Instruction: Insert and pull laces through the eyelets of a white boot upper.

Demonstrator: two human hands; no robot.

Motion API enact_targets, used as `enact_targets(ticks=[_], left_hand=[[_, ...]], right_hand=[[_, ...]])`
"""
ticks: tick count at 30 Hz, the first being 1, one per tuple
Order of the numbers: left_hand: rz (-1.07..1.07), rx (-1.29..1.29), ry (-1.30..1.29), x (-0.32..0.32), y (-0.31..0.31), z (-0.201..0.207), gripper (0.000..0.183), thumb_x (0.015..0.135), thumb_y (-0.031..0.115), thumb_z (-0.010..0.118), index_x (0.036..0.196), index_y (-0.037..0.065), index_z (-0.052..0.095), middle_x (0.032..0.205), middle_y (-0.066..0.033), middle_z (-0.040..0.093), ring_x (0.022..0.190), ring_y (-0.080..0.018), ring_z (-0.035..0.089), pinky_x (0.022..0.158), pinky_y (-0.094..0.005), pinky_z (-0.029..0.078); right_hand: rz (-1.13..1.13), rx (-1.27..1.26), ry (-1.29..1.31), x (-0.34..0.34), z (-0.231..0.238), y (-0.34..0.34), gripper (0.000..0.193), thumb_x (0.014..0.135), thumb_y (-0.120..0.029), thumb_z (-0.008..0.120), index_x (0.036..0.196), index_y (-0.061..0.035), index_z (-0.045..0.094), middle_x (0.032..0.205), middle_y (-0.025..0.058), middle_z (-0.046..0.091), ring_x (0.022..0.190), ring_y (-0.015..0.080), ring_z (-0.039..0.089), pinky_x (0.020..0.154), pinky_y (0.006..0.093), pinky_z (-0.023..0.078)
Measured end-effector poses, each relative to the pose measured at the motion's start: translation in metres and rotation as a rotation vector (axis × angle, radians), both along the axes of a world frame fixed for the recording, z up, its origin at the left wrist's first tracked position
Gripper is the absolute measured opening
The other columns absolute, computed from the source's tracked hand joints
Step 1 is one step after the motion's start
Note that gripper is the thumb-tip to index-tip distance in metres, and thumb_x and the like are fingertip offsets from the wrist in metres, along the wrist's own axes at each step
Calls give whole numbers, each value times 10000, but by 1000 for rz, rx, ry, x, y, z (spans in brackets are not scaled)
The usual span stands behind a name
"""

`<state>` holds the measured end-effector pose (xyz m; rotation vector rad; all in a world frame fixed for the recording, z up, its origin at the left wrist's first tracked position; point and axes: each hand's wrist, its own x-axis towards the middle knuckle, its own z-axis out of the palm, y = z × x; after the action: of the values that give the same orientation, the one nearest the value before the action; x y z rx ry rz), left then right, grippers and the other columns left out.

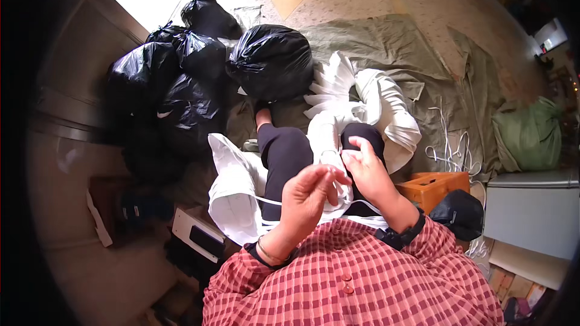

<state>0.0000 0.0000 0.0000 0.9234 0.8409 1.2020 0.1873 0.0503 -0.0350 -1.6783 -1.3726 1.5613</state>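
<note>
Our left forearm point(241, 270) and our right forearm point(444, 238) angled inward from lower edge. Our left wrist point(275, 247) sat nearer chest, bent upward. Our left grip point(307, 196) was raised, fingers close together and curved, tips toward right; its closure we couldn't tell. Our right grip point(371, 175) sat slightly farther forward, tilted leftward, thumb and finger spread apart. Both near each other, whether touching unclear.

cloth point(389, 118) is draped between the knees point(287, 148) and beyond them; more cloth point(232, 190) is laid left of the legs. beyond, to the left, bags point(269, 63) are heaped, and a sheet point(386, 48) is spread behind the cloth. at right, a box point(432, 190) is flanked by what seems a cap point(457, 214).
</note>
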Motion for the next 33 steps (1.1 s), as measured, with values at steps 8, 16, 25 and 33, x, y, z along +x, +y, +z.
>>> enact_targets(ticks=[8, 16, 25, 33], left_hand=[[-132, 194, 399, -33, -26, -9, 92, 1023, 6, 666, 1101, -8, 714, 816, -100, 706, 656, -180, 649, 602, -316, 506], [-205, 358, 620, -36, -21, -4, 110, 953, -25, 637, 1024, -15, 721, 754, -105, 684, 620, -248, 662, 574, -350, 512], [-722, 126, 992, -37, -13, -16, 481, 940, 123, 738, 1414, 151, 657, 1475, -221, 622, 1324, -355, 609, 955, -425, 543], [-724, 589, 1227, -32, -13, -9, 217, 893, 2, 676, 1072, 67, 779, 844, -126, 718, 777, -279, 724, 747, -436, 579]], right_hand=[[-225, 99, -123, -43, -37, 40, 583, 1000, -164, 624, 1462, 89, 375, 960, 334, 748, 893, 476, 771, 750, 541, 627], [-590, -63, -102, -68, -137, 142, 500, 889, -192, 636, 1327, 36, 555, 1053, 210, 711, 918, 284, 739, 797, 416, 599], [64, 838, 539, -140, -13, 164, 238, 835, 25, 573, 1008, -22, 731, 1011, 144, 743, 864, 260, 750, 790, 386, 591], [645, 444, 108, -46, 77, 27, 351, 992, -169, 614, 1324, -67, 670, 1296, 192, 703, 1219, 381, 679, 1024, 451, 549]])
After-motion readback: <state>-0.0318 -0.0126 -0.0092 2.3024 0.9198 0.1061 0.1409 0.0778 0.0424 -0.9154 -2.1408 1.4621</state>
